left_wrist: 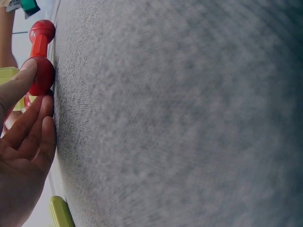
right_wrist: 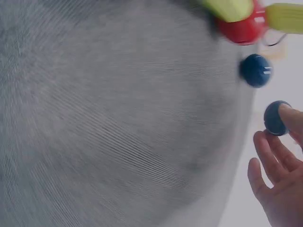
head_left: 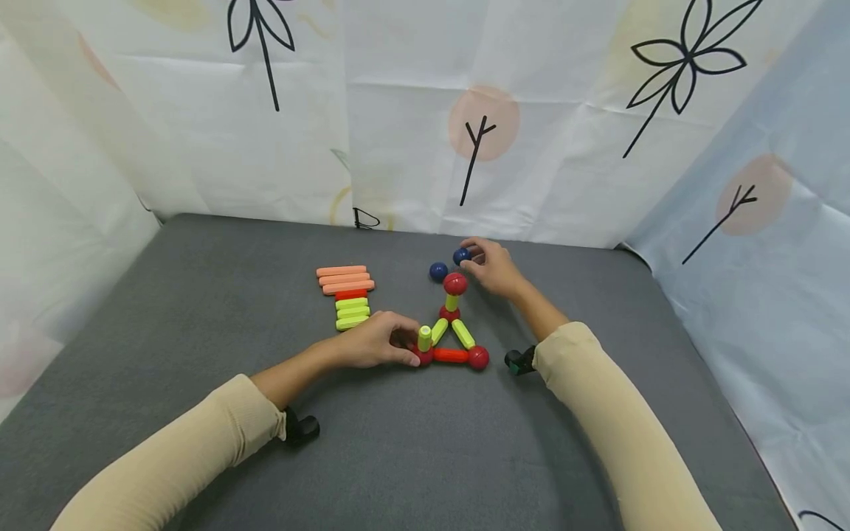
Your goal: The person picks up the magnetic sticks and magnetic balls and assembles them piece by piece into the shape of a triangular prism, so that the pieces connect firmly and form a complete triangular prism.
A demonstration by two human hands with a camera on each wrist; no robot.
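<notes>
My right hand (head_left: 493,268) pinches a dark blue ball (right_wrist: 275,118) between thumb and fingers, raised off the table in the right wrist view. A second blue ball (head_left: 438,271) lies just left of it. My left hand (head_left: 377,341) grips the red ball (left_wrist: 43,76) at the left corner of a triangle. Two yellow-green rods (head_left: 462,334) and a red rod (head_left: 451,355) join its corner balls. From the left corner a yellow-green rod (head_left: 425,338) stands upright. Another upright rod at the far corner carries a red ball (head_left: 455,283) on top.
Left of the triangle lies a column of loose rods: several orange rods (head_left: 345,278), a red rod (head_left: 350,295) and several yellow-green rods (head_left: 352,311). They sit on the grey table (head_left: 425,457). A patterned white cloth (head_left: 405,147) hangs behind the table.
</notes>
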